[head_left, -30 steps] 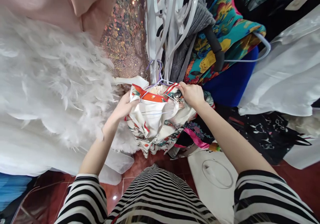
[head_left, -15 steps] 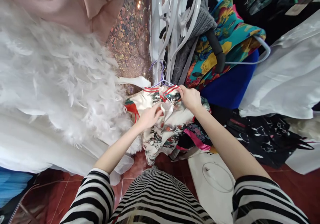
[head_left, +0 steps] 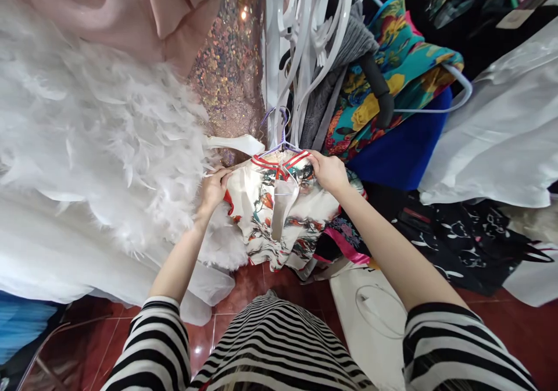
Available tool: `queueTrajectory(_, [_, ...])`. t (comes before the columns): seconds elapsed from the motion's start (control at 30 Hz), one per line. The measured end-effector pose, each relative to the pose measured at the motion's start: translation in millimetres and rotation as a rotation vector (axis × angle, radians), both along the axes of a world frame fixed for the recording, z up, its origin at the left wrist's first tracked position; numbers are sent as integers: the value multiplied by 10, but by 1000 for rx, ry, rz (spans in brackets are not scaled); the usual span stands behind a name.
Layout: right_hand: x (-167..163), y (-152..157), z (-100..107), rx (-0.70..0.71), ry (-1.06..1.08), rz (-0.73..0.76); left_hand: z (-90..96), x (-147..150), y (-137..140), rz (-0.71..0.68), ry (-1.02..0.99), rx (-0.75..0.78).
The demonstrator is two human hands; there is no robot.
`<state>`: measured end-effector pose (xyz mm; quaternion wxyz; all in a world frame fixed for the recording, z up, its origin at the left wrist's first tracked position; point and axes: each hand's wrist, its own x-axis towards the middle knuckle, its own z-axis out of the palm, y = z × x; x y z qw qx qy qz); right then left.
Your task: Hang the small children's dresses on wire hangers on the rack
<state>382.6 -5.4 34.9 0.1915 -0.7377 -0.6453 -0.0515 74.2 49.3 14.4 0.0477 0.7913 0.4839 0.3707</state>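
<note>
A cream patterned garment [head_left: 261, 196] with red-and-white collar trim hangs on a purple hanger [head_left: 283, 142] in front of me. It looks like a short-sleeved dress or top with a keyhole or slit at the chest. My left hand [head_left: 213, 189] pinches its shoulder or sleeve at the left, fingers closed. My right hand [head_left: 330, 173] grips the collar edge near the other shoulder, thumb and fingers closed on the cloth. The garment is spread between both hands. Its lower part hangs foreshortened above the floor.
White feathery dress [head_left: 143, 147] crowds the left, beside a sequined cloth [head_left: 231, 71]. White curved metalwork [head_left: 300, 48] stands behind the hanger. To the right hang a teal floral garment [head_left: 383, 77] and white cloth [head_left: 501, 129]. A white board-like object [head_left: 361, 333] lies on the red tiled floor [head_left: 244, 289].
My left hand has moved left and up from the garment's chest to its left shoulder. The front now lies flatter and more spread. My right hand stays at the collar.
</note>
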Motion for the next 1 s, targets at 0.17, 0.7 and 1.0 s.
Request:
queueTrajectory(0.17, [-10, 47, -99, 60, 63, 56, 40, -63, 112, 19, -113, 14])
queueTrajectory(0.7, [28, 40, -135, 128, 170, 96, 405, 443, -28, -91, 163, 15])
queueTrajectory(1.0, [-7, 130, -126, 348, 475, 87, 287, 524, 60, -126, 97, -65])
